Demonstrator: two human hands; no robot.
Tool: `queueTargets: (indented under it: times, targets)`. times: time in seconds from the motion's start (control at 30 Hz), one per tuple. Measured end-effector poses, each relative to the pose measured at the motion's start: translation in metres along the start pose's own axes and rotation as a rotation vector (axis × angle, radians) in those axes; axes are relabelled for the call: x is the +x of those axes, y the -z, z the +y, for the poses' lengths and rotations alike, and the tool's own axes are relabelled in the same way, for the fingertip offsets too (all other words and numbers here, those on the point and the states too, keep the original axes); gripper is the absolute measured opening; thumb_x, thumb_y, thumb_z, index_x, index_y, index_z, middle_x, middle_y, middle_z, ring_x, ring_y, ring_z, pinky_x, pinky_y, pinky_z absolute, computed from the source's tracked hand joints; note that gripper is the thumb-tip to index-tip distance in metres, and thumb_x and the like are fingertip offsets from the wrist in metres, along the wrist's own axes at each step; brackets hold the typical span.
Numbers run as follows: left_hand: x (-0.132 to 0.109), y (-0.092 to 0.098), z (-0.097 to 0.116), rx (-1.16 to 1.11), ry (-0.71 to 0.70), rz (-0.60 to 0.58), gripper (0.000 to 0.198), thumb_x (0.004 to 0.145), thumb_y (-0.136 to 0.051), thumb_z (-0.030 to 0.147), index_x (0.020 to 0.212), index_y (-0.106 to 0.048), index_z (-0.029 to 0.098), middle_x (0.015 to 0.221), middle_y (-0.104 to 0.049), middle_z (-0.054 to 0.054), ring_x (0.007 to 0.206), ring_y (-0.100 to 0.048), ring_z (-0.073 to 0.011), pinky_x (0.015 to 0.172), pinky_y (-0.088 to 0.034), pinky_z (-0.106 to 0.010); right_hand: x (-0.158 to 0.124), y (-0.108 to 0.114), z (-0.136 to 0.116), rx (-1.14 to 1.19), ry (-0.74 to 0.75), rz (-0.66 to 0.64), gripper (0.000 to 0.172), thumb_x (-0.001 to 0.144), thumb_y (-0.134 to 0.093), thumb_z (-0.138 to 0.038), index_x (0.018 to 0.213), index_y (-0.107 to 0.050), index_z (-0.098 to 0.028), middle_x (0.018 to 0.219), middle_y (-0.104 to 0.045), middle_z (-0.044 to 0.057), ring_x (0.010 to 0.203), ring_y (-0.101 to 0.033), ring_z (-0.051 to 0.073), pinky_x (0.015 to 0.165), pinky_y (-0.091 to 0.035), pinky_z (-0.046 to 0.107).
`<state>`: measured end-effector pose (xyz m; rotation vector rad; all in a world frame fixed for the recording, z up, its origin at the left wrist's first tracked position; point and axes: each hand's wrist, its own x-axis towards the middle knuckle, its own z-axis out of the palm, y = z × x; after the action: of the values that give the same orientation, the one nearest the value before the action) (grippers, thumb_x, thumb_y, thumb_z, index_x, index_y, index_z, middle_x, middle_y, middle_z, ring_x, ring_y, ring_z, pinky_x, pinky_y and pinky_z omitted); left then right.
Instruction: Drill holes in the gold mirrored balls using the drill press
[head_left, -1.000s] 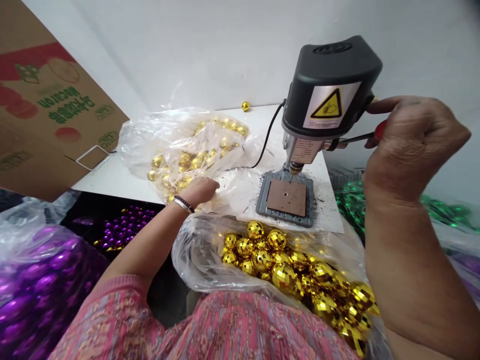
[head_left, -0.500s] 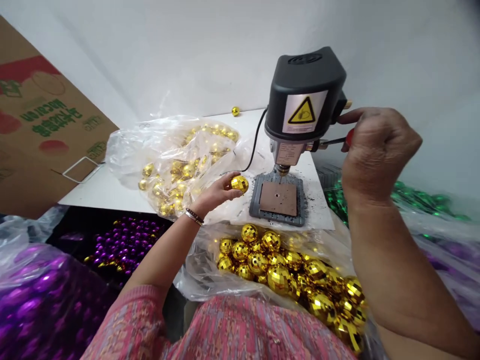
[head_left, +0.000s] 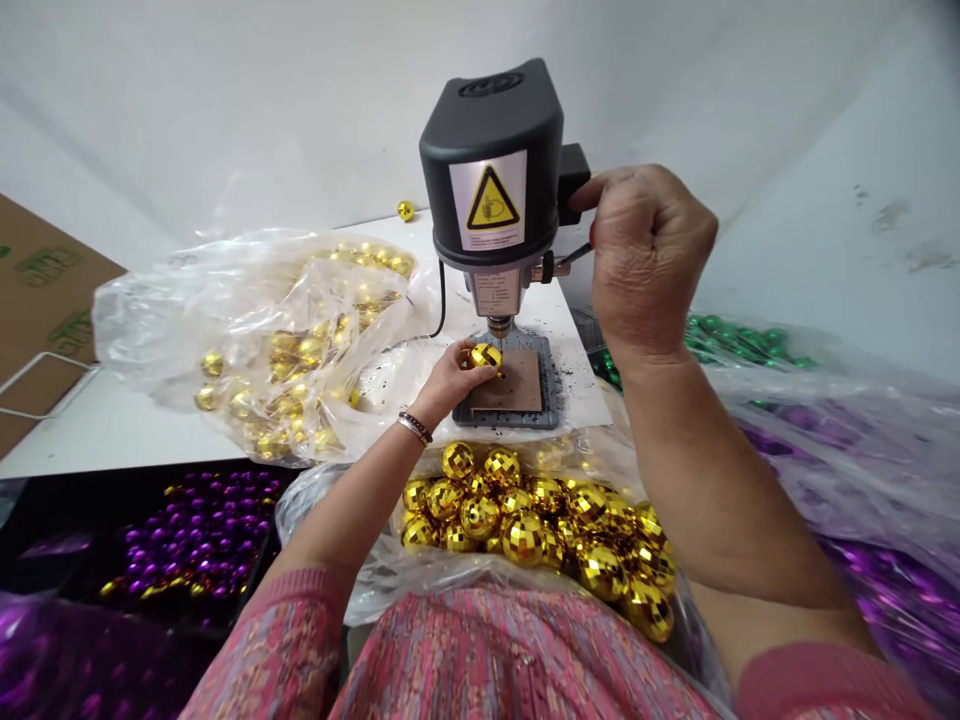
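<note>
Pinched between the fingers of my left hand (head_left: 448,384) is a gold mirrored ball (head_left: 486,357). It sits over the left part of a brown board (head_left: 517,385), just left of the bit of a small black drill press (head_left: 491,165). My right hand (head_left: 651,255) is closed round the red-knobbed end of the feed lever (head_left: 576,254). Its index finger reaches to the black box (head_left: 571,185) on the press's side. The knob is mostly hidden by the hand. Dark shavings lie around the press's grey base (head_left: 553,400).
An open clear bag of gold balls (head_left: 525,538) lies before my body. Another plastic bag (head_left: 150,310) with gold balls covers the white table's left side. A lone gold ball (head_left: 406,210) rests at the back. Purple balls (head_left: 199,530) are lower left; green ones (head_left: 742,338) are right.
My left hand has brought the gold ball from beside the base to over the board, near the bit. My right hand stays on the lever. The view has shifted to the right.
</note>
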<state>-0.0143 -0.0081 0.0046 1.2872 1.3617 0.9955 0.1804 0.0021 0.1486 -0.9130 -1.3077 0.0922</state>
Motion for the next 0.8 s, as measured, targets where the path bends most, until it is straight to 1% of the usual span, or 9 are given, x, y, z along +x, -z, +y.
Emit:
queueTargets:
  times: [0.1,0.2,0.27,0.33,0.43,0.53,0.63,0.7,0.8]
  targets:
    - [0.006,-0.007,-0.008,0.087,0.005,0.056,0.058,0.065,-0.083,0.023,0.116,-0.058,0.016,0.106,-0.07,-0.006,0.092,-0.066,-0.0167,0.087,-0.053,-0.031,-0.001,0.001,0.002,-0.005,-0.006,-0.021,0.031,0.097,-0.044,-0.024,0.072,-0.059,-0.013,0.066,-0.055,-0.003,0.065,-0.046,0.004,0.067,-0.038,0.019]
    - [0.007,-0.01,-0.009,0.222,-0.039,0.085,0.059,0.065,-0.085,0.022,0.117,-0.059,0.016,0.108,-0.07,-0.006,0.093,-0.066,-0.0182,0.088,-0.053,-0.033,-0.002,0.001,0.003,0.007,-0.026,-0.056,0.033,0.099,-0.042,-0.028,0.074,-0.057,-0.014,0.068,-0.053,-0.002,0.067,-0.045,0.005,0.07,-0.039,0.021]
    - [0.005,-0.011,-0.005,0.347,-0.075,0.092,0.058,0.065,-0.085,0.021,0.118,-0.061,0.016,0.11,-0.071,-0.007,0.096,-0.066,-0.02,0.091,-0.052,-0.034,-0.002,0.002,0.003,0.013,-0.03,-0.067,0.033,0.1,-0.041,-0.028,0.075,-0.058,-0.013,0.07,-0.053,-0.002,0.068,-0.045,0.004,0.071,-0.039,0.021]
    - [0.002,-0.012,0.002,0.449,-0.101,0.08,0.058,0.067,-0.083,0.019,0.121,-0.063,0.016,0.112,-0.072,-0.007,0.099,-0.066,-0.0215,0.094,-0.051,-0.035,-0.003,0.002,0.002,0.005,-0.028,-0.068,0.033,0.099,-0.041,-0.027,0.073,-0.056,-0.013,0.069,-0.051,-0.003,0.067,-0.045,0.004,0.07,-0.038,0.021]
    - [-0.003,-0.013,0.01,0.528,-0.14,0.057,0.057,0.068,-0.082,0.016,0.122,-0.064,0.016,0.117,-0.072,-0.008,0.103,-0.066,-0.0226,0.096,-0.051,-0.034,-0.004,0.003,0.001,-0.003,-0.029,-0.049,0.031,0.098,-0.044,-0.024,0.07,-0.053,-0.014,0.064,-0.046,-0.004,0.066,-0.043,0.004,0.068,-0.035,0.021]
    - [-0.006,-0.016,0.009,0.533,-0.143,0.05,0.061,0.067,-0.083,0.014,0.124,-0.063,0.016,0.117,-0.071,-0.009,0.102,-0.065,-0.0222,0.095,-0.052,-0.034,-0.005,0.003,0.001,0.007,-0.022,-0.045,0.031,0.097,-0.044,-0.023,0.07,-0.055,-0.014,0.064,-0.047,-0.004,0.064,-0.043,0.004,0.067,-0.035,0.02]
    - [-0.008,-0.017,0.001,0.47,-0.124,0.04,0.066,0.067,-0.084,0.016,0.129,-0.06,0.015,0.113,-0.07,-0.007,0.098,-0.065,-0.0212,0.091,-0.053,-0.033,-0.007,0.003,0.0,0.017,-0.011,-0.037,0.031,0.097,-0.043,-0.023,0.072,-0.059,-0.013,0.067,-0.053,-0.003,0.064,-0.044,0.004,0.069,-0.039,0.019]
    - [-0.008,-0.018,-0.004,0.406,-0.129,0.027,0.063,0.071,-0.083,0.021,0.129,-0.059,0.016,0.11,-0.069,-0.006,0.098,-0.064,-0.0208,0.091,-0.053,-0.033,-0.008,0.003,0.0,0.029,-0.001,-0.034,0.031,0.097,-0.042,-0.022,0.074,-0.062,-0.012,0.069,-0.056,-0.002,0.065,-0.046,0.004,0.072,-0.042,0.019]
    - [-0.008,-0.021,-0.008,0.323,-0.122,0.019,0.055,0.079,-0.079,0.028,0.129,-0.06,0.015,0.108,-0.07,-0.007,0.097,-0.064,-0.02,0.091,-0.053,-0.032,-0.01,0.004,0.001,0.057,0.036,-0.033,0.032,0.096,-0.041,-0.02,0.075,-0.064,-0.012,0.069,-0.057,-0.001,0.065,-0.05,0.003,0.071,-0.044,0.017]
